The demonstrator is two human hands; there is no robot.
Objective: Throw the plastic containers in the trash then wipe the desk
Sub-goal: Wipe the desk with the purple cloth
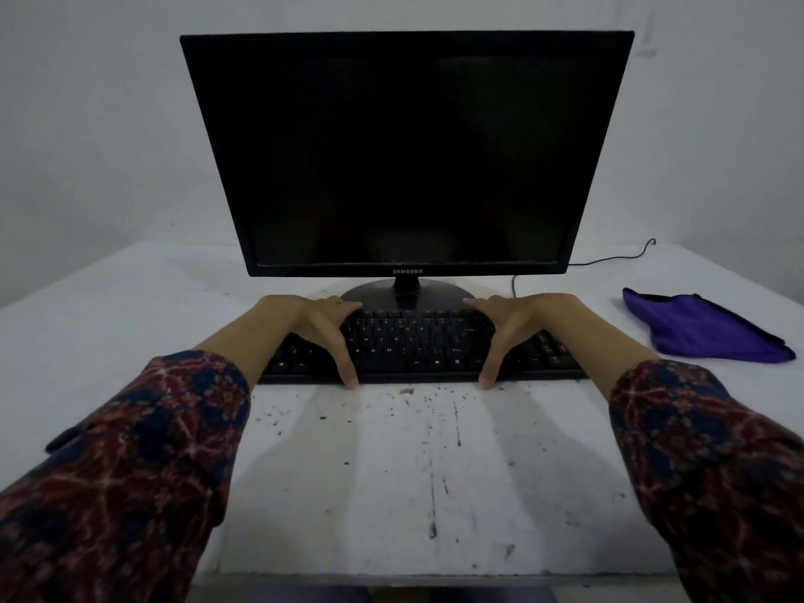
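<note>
A black keyboard (pixel 417 346) lies on the white desk (pixel 391 480) in front of the monitor. My left hand (pixel 322 328) grips its left part, fingers over the far edge and thumb on the near edge. My right hand (pixel 513 328) holds its right part in the same way. Dark specks and streaks of dirt mark the desk between the keyboard and the front edge. A crumpled purple cloth (pixel 700 328) lies on the desk at the right, apart from both hands. No plastic container is in view.
A black monitor (pixel 404 158) on a round stand rises just behind the keyboard, screen dark. A thin black cable (pixel 609 258) runs off to the right behind it. A dark object (pixel 61 439) shows beside my left sleeve. A white wall stands behind the desk.
</note>
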